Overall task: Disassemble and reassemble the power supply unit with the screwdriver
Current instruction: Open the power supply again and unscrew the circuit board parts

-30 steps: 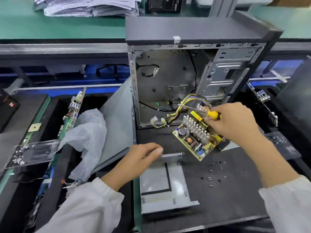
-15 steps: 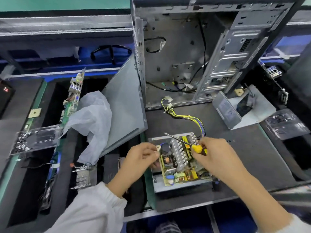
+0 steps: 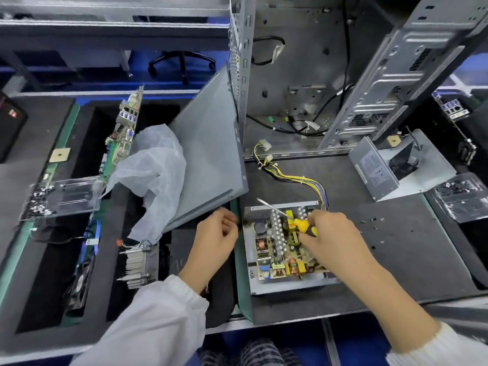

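Right hand: my right hand [image 3: 334,237] gripped the screwdriver [image 3: 295,219] by its yellow-and-black handle, fingers curled round it, and hovered over the circuit board.
Screwdriver: its metal shaft pointed toward 10 o'clock from my fist, tip up and clear of the board, above the row of heat-sink fins.
Left hand: my left hand [image 3: 215,240] lay at 9 o'clock of the power supply, just beside its left wall; the fingers were curled in loosely — I could not tell whether they pinched anything.
Power supply unit: the open metal tray [image 3: 287,283] sat on the black mat [image 3: 396,260] with the circuit board [image 3: 280,249] lying inside it, coils and capacitors facing up.
Wire bundle: yellow, black and purple leads [image 3: 293,178] ran from the tray's far right corner toward 11 o'clock, ending in white plugs near the computer case [image 3: 303,75].
Cover: the unit's grey lid [image 3: 380,170], label outward, rested at 2 o'clock of the tray — well apart from it.
Screws: a few small loose screws [image 3: 372,220] dotted the mat at 3 o'clock of my right hand.
Left of bench: a grey side panel [image 3: 208,154] leaned against the case, with a crumpled white bag [image 3: 153,170] draped at its left edge.
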Demonstrator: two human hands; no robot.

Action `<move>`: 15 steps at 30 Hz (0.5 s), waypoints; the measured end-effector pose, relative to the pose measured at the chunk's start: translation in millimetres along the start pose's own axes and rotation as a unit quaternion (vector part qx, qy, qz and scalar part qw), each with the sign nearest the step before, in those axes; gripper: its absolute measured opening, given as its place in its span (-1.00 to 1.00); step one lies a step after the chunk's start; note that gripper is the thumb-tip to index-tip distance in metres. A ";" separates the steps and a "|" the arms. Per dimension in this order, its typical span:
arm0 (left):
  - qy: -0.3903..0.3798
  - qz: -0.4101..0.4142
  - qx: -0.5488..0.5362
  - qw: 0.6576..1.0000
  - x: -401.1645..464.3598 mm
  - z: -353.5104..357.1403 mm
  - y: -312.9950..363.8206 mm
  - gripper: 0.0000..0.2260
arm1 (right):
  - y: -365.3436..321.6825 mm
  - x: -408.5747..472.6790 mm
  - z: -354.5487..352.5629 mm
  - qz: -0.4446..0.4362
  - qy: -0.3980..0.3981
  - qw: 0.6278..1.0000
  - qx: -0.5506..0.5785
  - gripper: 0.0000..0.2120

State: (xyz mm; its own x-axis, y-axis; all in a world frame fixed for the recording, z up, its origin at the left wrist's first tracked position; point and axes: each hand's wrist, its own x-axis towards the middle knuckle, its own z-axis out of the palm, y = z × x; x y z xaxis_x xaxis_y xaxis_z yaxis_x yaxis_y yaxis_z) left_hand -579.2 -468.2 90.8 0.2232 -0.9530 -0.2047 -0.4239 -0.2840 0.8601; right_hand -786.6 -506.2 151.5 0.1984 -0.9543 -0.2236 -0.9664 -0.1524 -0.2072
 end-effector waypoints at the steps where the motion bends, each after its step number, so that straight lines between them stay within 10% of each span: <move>1: -0.016 0.011 0.012 1.000 -0.6 1.3 -0.3 -0.79 | 2.5 1.0 -3.5 0.002 -0.006 1.000 0.012 -0.78; 15: -0.077 0.026 0.084 0.993 13.0 11.3 -11.3 -0.62 | 13.1 25.7 -19.9 -0.022 -0.118 0.984 0.129 -0.72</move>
State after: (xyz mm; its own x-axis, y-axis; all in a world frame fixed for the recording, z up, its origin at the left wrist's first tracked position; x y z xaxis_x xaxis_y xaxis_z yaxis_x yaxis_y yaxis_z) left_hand -581.5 -478.6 73.1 0.0658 -0.9680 -0.2420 -0.5748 -0.2350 0.7838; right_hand -797.4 -537.8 162.0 0.3004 -0.8571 -0.4185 -0.8883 -0.0916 -0.4500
